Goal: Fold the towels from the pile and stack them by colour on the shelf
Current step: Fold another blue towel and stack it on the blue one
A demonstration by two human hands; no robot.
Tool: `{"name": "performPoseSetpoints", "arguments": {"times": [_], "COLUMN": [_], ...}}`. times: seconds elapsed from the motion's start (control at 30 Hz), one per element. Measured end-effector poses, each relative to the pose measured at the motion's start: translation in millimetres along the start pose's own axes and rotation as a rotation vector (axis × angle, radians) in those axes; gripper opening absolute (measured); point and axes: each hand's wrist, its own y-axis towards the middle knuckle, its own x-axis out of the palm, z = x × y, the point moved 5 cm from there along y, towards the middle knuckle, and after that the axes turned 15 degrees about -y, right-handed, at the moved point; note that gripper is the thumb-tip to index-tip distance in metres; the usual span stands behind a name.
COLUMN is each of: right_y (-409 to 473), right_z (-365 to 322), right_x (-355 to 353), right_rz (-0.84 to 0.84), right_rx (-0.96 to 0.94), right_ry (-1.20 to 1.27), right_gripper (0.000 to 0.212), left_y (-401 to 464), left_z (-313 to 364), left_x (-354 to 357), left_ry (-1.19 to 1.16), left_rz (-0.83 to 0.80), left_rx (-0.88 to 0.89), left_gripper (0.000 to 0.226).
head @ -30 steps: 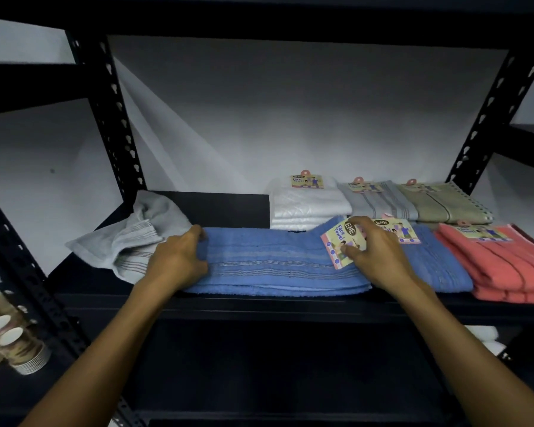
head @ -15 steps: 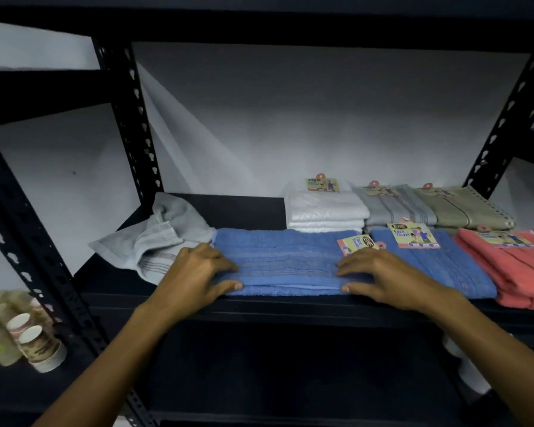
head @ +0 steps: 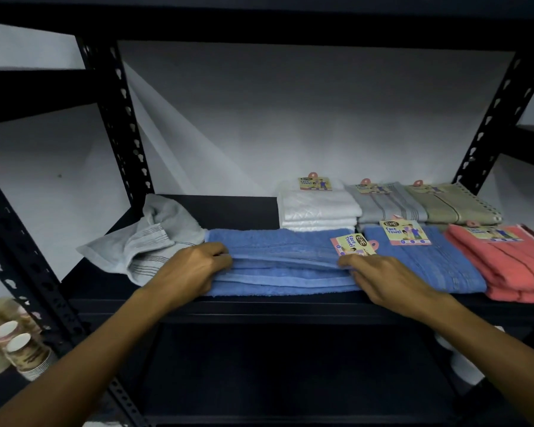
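Change: since half a second ago both hands have gone from lying flat on the folded blue terry towel (head: 282, 266) to gripping its layered front edge, and its paper label (head: 353, 245) now stands clear of the right hand.
Left hand (head: 190, 271): low centre-left of the frame, fingers curled round the towel's left end, pinching the folds.
Right hand (head: 386, 280): low centre-right, fingers bent over the towel's right end, clamped on the layers just below the label.
Blue towel: lies along the front lip of the black metal shelf (head: 259, 306), mid-frame.
Beside it, left: a crumpled pale grey towel with thin stripes (head: 142, 241), touching the blue one's left end.
Beside it, right: a second folded blue towel (head: 426, 263), then a coral-red folded stack (head: 506, 266) at the right edge.
Behind: a white folded stack (head: 318, 212), a grey striped folded towel (head: 386, 204) and an olive folded towel (head: 450, 203), in a row at the shelf's back right.
Lower left corner: stacked paper cups (head: 19, 349), outside the rack.
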Motion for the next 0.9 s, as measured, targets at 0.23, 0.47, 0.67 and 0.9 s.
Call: {"name": "performPoseSetpoints", "arguments": {"times": [0.23, 0.47, 0.67, 0.9], "right_y": [-1, -2, -1, 0], "right_z": [10, 12, 11, 19], "right_x": [-1, -10, -11, -3], "right_rz": [0.075, -0.054, -0.14, -0.107], "right_rx": [-0.124, -0.214, -0.182, -0.129], "right_ry": [-0.084, -0.135, -0.12, -0.078], "right_gripper": [0.032, 0.049, 0.04, 0.042], "left_y": [-9, -7, -11, -41], "left_z": [-6, 0, 25, 20], "left_x": [-5, -5, -23, 4], "left_ry": [-0.118, -0.044, 0.103, 0.069], "left_rz": [-0.111, -0.165, 0.224, 0.321], "left_rx": [-0.049, -0.076, 0.02, 0.022], "left_gripper": [0.009, 0.017, 0.019, 0.016]}}
